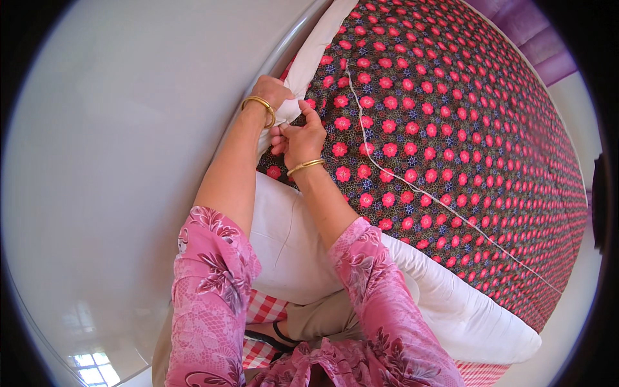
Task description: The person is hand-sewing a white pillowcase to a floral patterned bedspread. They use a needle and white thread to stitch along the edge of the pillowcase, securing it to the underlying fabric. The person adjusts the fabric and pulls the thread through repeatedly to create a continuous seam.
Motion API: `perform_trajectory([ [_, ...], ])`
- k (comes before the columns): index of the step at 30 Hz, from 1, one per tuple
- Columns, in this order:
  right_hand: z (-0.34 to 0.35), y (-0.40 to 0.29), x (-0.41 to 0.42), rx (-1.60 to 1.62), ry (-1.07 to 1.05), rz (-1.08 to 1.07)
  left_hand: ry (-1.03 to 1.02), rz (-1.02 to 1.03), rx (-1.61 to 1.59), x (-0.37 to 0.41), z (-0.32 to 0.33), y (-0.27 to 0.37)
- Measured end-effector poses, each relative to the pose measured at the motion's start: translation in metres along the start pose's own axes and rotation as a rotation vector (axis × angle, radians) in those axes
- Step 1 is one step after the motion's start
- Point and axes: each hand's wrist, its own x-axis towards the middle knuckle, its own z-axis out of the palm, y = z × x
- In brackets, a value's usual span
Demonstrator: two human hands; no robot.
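Note:
A quilt (435, 145) with a dark cloth top of pink flowers lies before me, its white cloth border (309, 63) folded along the left side. My left hand (272, 92) grips this border near the corner, a gold bangle on the wrist. Close below it, my right hand (304, 135) pinches the border between thumb and fingers, the index finger extended along the cloth. Whether a needle sits in those fingertips is too small to tell. A long white thread (411, 184) lies loosely curved across the flowered top, separate from both hands.
White backing cloth (290, 232) spreads over my lap, with a thin line like a thread or seam on it. Red-and-white checked cloth (266, 307) shows beneath. To the left is a pale glossy floor (106, 169); purple cloth (537, 38) hangs at upper right.

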Motion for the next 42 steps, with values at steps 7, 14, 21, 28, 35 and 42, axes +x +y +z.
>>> perform_trajectory([
  [7, -0.015, -0.021, 0.022, 0.085, -0.084, 0.161, -0.032, -0.076, -0.171, -0.021, 0.005, 0.021],
  [14, -0.01, -0.026, 0.023, 0.055, -0.197, 0.242, 0.007, -0.052, -0.276, -0.018, -0.001, 0.0],
  [21, -0.03, -0.076, 0.038, -0.885, -0.087, -0.505, 0.011, 0.059, -0.312, -0.012, 0.006, -0.018],
  [28, -0.024, -0.068, 0.054, -0.872, -0.188, -0.204, 0.049, 0.104, -0.269, -0.036, 0.007, 0.004],
  [35, -0.01, -0.064, 0.085, -1.381, 0.068, -0.764, 0.043, 0.216, -0.143, -0.024, 0.003, -0.012],
  [42, -0.003, -0.083, 0.076, -0.638, -0.166, -0.199, -0.005, 0.123, -0.246, -0.023, -0.007, -0.016],
])
